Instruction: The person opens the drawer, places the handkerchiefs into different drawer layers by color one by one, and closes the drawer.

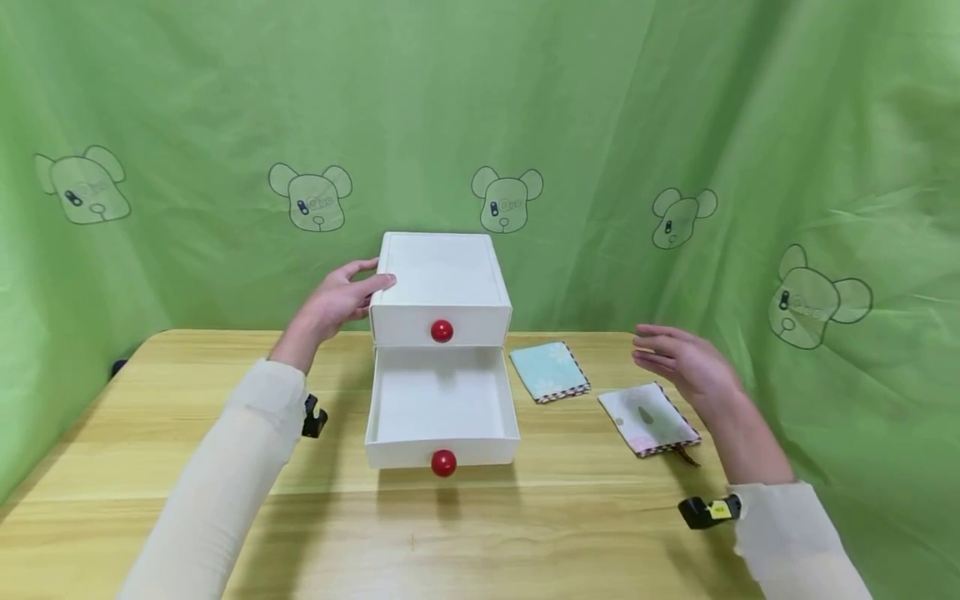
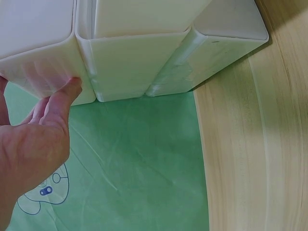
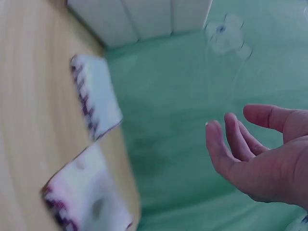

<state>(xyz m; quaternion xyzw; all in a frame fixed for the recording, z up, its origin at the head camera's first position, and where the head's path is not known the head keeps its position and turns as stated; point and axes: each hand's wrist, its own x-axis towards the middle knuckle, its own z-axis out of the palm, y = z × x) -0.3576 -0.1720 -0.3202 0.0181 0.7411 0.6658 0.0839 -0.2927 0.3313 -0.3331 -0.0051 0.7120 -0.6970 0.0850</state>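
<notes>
A white drawer unit (image 1: 442, 271) with red round knobs stands at the middle back of the table. My left hand (image 1: 343, 297) rests at its upper left edge, thumb on the top and the other fingers against the side; the left wrist view shows the fingertips touching the side wall (image 2: 120, 67). Below the shut top drawer (image 1: 405, 326), a lower drawer (image 1: 442, 400) is pulled out with nothing in it. Over to the right, my right hand (image 1: 690, 367) hovers with loosely bent fingers, holding nothing, near a pale square cloth piece (image 1: 637, 417) with a checked edge and brown tassel.
A light blue square cloth piece (image 1: 547, 371) with a checked edge lies between the drawer unit and the pale one. Green curtain (image 1: 600, 125) with bear-head outlines hangs behind and on both sides of the wooden table (image 1: 450, 550).
</notes>
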